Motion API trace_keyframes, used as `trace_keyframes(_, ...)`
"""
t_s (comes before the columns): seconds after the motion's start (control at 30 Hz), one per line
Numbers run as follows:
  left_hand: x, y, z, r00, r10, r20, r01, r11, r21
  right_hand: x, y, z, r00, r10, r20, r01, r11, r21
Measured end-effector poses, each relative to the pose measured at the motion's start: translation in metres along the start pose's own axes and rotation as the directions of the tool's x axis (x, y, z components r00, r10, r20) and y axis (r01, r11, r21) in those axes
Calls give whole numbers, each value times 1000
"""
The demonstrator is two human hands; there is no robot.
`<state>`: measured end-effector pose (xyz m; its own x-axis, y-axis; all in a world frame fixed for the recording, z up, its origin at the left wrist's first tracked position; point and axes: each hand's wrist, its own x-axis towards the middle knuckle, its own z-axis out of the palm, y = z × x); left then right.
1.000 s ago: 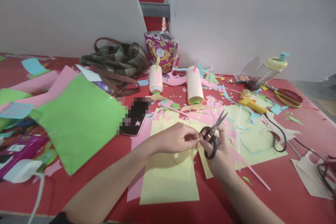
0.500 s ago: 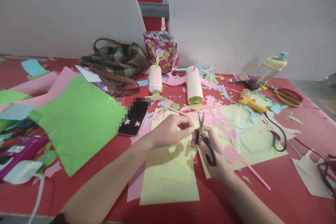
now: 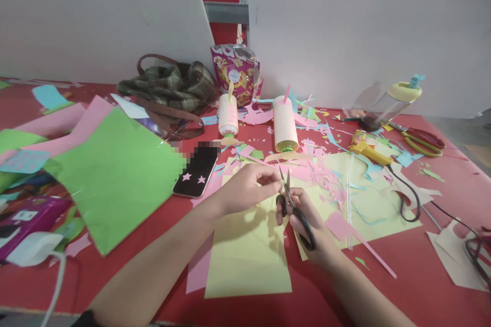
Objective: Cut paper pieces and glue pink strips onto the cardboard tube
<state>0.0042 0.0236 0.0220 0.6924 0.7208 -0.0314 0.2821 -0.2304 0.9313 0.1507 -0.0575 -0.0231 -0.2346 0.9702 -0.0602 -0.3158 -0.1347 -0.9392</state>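
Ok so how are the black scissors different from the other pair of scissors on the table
The black scissors have black handles; the red and yellow scissors have red handles edged in yellow. The black scissors are held in the right hand, blades pointing up at the left hand; the red and yellow scissors lie untouched on the red table, far right. The black scissors' blades are slightly parted; the other pair's blades are partly hidden. Both have two finger loops.

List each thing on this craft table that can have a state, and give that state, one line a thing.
Black scissors: held in the right hand, blades nearly closed, pointing up.
Left hand: fingers pinching a small paper piece at the blades.
Red-handled scissors: lying untouched, closed.
Phone: lying flat.
Snack bag: upright, top open.
Plaid bag: slumped.
Clear bottle: tilted, lid on.
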Motion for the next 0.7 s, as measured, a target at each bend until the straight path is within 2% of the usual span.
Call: trace_keyframes(0.7,0,3,5,997,-66,-39,63,996,-57,-1,4,-1,1000,-3,-1,3,1000,23)
